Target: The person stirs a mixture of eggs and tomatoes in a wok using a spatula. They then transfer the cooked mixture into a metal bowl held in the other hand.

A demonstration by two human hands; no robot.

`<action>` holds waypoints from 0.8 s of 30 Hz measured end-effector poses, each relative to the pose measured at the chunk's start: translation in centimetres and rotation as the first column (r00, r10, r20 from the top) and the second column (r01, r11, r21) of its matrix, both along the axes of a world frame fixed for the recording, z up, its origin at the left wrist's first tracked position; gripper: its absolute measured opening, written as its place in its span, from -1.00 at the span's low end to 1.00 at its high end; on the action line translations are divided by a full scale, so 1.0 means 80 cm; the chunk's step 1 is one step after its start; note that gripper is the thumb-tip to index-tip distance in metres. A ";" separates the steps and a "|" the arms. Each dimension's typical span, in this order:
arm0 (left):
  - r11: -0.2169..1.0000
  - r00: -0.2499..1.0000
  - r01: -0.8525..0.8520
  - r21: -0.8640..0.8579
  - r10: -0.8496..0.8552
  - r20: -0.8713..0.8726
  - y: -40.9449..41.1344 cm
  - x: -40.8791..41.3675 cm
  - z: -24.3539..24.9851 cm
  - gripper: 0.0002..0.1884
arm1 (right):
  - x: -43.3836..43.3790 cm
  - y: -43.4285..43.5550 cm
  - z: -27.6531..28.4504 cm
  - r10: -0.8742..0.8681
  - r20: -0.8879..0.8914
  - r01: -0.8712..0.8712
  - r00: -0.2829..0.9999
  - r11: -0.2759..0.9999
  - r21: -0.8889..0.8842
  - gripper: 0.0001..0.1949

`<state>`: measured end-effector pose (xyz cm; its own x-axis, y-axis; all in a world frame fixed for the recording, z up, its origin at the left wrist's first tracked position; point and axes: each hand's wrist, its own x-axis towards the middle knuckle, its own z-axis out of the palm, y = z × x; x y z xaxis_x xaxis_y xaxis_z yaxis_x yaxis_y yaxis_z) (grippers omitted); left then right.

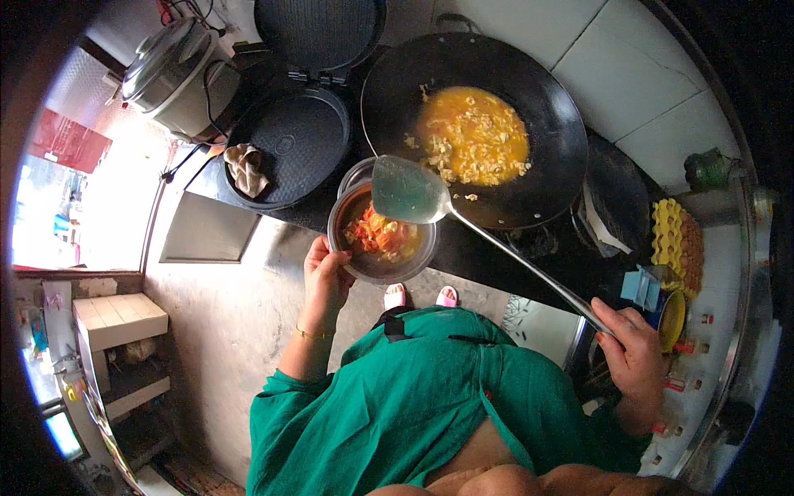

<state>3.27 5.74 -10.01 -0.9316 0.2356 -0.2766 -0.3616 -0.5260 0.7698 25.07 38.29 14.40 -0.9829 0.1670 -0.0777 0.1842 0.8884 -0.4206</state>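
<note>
My left hand (329, 273) grips the rim of a metal bowl (406, 273) holding red tomato pieces and bits of egg (379, 234). The handle of a long metal wok spatula (527, 254) is in my right hand (633, 353); its broad blade is over the bowl and hides part of the food. Beyond the bowl, a large black wok (552, 155) contains yellow-orange liquid with egg pieces (477, 136). Some egg bits cling to the wok's side. Another round metal rim shows partly behind the bowl.
Left of the wok lies an opened electric griddle (291, 149) with a crumpled cloth (247, 170) at its edge. A lidded electric cooker (180, 74) stands farther left. On the right are egg trays (670, 239), a blue carton (640, 288) and a yellow container (672, 319). A tiled wall (620, 74) rises behind the wok.
</note>
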 end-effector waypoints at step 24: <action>0.872 0.873 0.476 -0.113 -0.484 -0.062 -0.004 -0.033 -0.006 -0.80 | 0.074 -0.114 -0.098 -0.392 0.074 0.384 0.917 0.817 -0.431 -0.52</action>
<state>0.63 5.41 -10.47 -0.7312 0.6373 -0.2431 -0.4819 -0.2304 0.8454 31.01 29.18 6.54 -0.8456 0.4890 -0.2141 0.4642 0.4754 -0.7474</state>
